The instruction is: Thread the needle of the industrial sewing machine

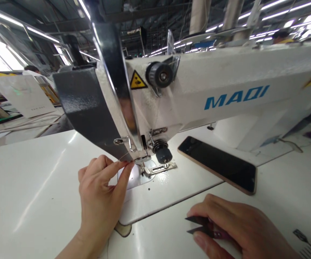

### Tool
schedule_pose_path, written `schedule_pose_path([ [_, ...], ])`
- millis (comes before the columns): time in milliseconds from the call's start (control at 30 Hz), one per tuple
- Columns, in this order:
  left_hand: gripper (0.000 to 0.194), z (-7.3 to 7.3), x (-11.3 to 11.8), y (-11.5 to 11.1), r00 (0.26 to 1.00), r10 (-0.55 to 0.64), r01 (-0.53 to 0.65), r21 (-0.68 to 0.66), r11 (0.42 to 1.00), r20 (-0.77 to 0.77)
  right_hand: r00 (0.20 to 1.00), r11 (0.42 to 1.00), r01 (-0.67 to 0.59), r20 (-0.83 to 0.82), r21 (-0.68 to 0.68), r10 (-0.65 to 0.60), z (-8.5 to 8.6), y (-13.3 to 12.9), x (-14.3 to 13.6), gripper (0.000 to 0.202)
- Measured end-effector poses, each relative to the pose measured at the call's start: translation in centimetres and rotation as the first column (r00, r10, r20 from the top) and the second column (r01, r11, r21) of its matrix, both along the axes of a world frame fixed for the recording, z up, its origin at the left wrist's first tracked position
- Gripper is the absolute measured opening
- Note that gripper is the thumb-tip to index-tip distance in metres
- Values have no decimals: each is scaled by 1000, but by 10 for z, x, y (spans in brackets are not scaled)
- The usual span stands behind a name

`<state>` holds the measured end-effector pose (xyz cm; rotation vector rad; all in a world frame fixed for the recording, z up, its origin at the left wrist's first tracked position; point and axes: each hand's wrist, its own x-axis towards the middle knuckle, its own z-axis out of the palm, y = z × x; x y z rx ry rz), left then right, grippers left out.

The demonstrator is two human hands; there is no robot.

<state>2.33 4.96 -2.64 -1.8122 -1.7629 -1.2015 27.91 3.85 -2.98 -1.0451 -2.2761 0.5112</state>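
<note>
Pinching a thread (123,158) at the needle end of a white sewing machine (225,93), a person's left hand (101,194) works beside the presser foot (148,169) while the right hand (233,226) rests on the table (31,187) with dark snips (198,225).

The left thumb and forefinger are closed on the thread, which runs faintly up toward the machine head; the right hand is curled around the snips, blades pointing left and slightly parted. Threading here likely goes best with the thread kept taut and fingertips clear of the needle, the snips staying within reach. A phone (220,163) lies face up just behind the plate. The needle itself is hard to make out against the glare, the thread's upper path is lost, and the snips' handle is hidden in the palm.
</note>
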Motion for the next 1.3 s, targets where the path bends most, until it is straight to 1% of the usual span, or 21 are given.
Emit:
schedule_pose_path([
  [133, 13, 1, 0, 1, 1000, -6, 6, 17, 1000, 2, 998, 995, 61, 29, 76, -63, -2, 1, -2, 21],
  [267, 12, 1, 0, 0, 999, -11, 10, 27, 1000, 33, 997, 994, 54, 52, 98, -59, 1, -1, 1, 18],
  [367, 13, 1, 0, 1, 999, -17, 16, 33, 999, 41, 998, 999, -3, 69, 45, 0, 4, -3, 2, 9],
  [467, 12, 0, 0, 2, 998, -22, 20, 33, 999, 53, 995, 999, -47, 84, -22, 49, 8, -5, 1, 16],
  [567, 12, 0, 0, 4, 998, -23, 21, 28, 999, 59, 996, 998, -53, 75, -22, 55, 11, -5, 1, 21],
  [733, 10, 1, 2, 3, 998, -29, 28, 8, 1000, 53, 988, 996, -84, 127, -29, 87, 14, -4, 2, 17],
  [933, 9, 1, 3, 3, 995, -61, 63, -22, 998, 81, 988, 996, -72, 134, -43, 78, 15, -2, -1, 14],
  [1033, 7, 1, 3, 5, 996, -52, 53, -18, 998, 67, 988, 993, -80, 127, -83, 90, 14, -2, 0, 12],
  [1133, 8, 1, 3, 7, 997, -49, 49, -4, 999, 65, 997, 987, -62, 32, -145, 67, 18, -4, 3, 18],
  [1167, 8, 1, 3, 7, 996, -50, 51, -1, 999, 73, 999, 979, -37, -18, -201, 34, 21, -5, 4, 19],
  [1200, 9, 1, 3, 7, 995, -51, 51, -4, 999, 83, 998, 956, -11, -69, -295, -9, 24, -5, 3, 17],
  [1233, 10, 1, 3, 8, 995, -50, 51, -9, 999, 90, 990, 912, 18, -117, -409, -72, 27, -4, 0, 14],
  [1300, 11, 1, 3, 9, 996, -47, 48, -9, 999, 79, 954, 796, 16, -229, -605, -193, 34, 3, -11, 17],
])
